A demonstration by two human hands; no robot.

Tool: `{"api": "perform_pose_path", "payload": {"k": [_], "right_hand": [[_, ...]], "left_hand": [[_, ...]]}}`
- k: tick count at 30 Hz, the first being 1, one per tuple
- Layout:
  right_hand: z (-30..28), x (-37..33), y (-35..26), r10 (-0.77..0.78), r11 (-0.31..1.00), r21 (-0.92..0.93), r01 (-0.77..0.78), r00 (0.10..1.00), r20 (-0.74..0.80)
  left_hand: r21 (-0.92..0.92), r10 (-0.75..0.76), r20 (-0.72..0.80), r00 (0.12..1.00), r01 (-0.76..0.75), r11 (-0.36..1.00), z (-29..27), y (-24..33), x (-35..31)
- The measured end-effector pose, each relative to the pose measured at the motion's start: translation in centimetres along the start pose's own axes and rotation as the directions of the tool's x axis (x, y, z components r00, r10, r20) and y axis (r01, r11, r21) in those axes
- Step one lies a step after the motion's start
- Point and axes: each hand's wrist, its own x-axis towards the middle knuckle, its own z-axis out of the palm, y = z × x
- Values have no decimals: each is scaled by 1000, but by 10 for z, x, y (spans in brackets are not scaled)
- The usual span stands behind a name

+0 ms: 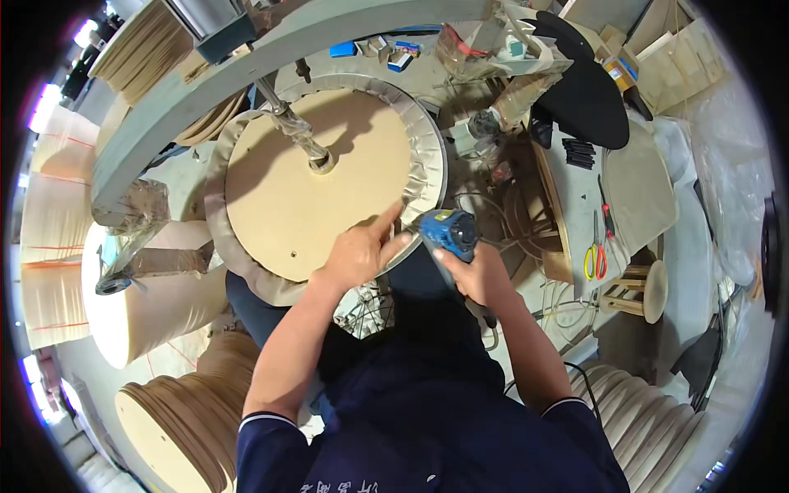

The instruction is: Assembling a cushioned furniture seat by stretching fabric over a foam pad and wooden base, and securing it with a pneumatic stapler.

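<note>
A round wooden disc (271, 197) lies under the press, with grey-beige fabric (246, 261) folded and gathered over its rim. At the rim's near right, my left hand (359, 255) rests on the disc; its index finger and thumb are stretched out and apart by the fabric edge. My right hand (483, 279) is wrapped round the handle of a blue staple gun (448, 232), whose nose is beside the left fingertips at the rim. The gun's tip and its exact contact with the fabric cannot be made out.
A press rod (296, 127) stands on the disc's middle under a curved grey arm (329, 37). On the right table lie scissors (595, 255), a red-handled tool (608, 222) and black strips (579, 153). Stacked wooden discs (177, 427) and a stool (649, 292) stand around.
</note>
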Motion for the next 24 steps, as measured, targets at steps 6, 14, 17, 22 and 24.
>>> {"api": "perform_pose_path", "payload": {"k": [6,14,17,22,24], "right_hand": [[-3,-18,11,-29,999,42,28,999,13],[0,-22,-16,-32,984,-171,50,994,108],[0,-21,-19,-25,986,-161,41,994,102],[-3,-25,-11,40,989,-142,-31,998,58],[-5,-28,-5,43,994,-106,-38,998,49]], "left_hand": [[80,202,32,979,-204,976,0,-25,-8],[-20,16,-30,999,-16,1000,-7,-27,-7],[-67,44,-124,991,-52,996,-2,-16,-16],[255,258,-75,963,-231,939,0,9,-20],[249,175,38,984,-179,952,-1,7,-18]]}}
